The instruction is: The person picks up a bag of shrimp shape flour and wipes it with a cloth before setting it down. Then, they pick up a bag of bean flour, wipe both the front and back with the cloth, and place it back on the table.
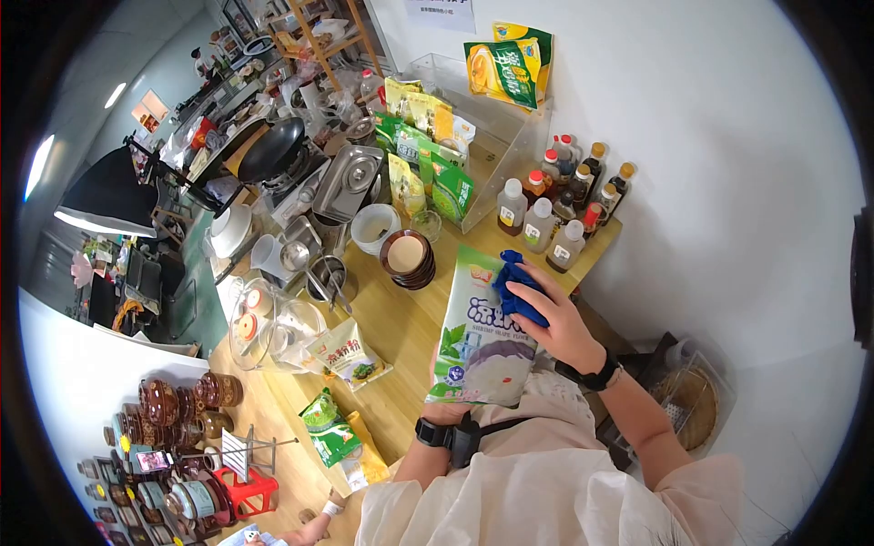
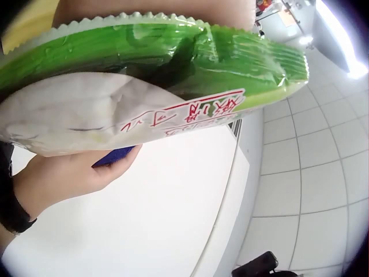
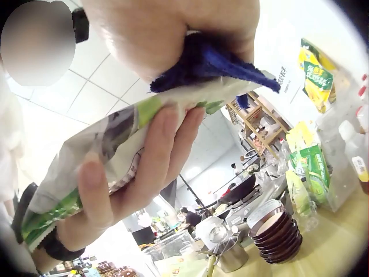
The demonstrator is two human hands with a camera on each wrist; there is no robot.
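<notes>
A green and white flour pouch (image 1: 487, 341) is held up before the body, its printed front facing the head camera. From below and behind, the left hand (image 1: 446, 412) supports it, mostly hidden there; in the right wrist view the left hand's fingers (image 3: 155, 150) curl round the pouch (image 3: 69, 173). The right hand (image 1: 564, 323) grips a crumpled blue cloth (image 1: 521, 291) against the pouch's upper right part. In the left wrist view the pouch (image 2: 86, 109) fills the upper part, with the right hand (image 2: 75, 179) and a bit of cloth (image 2: 112, 156) beneath.
On the wooden table (image 1: 364, 419) stand stacked brown bowls (image 1: 408, 259), several bottles (image 1: 539, 223) and a clear bin (image 1: 501, 164) with pouches. A small pouch (image 1: 350, 355), a green packet (image 1: 330, 429) and a glass bowl (image 1: 273, 323) are at the left. A basket (image 1: 687, 405) stands below right.
</notes>
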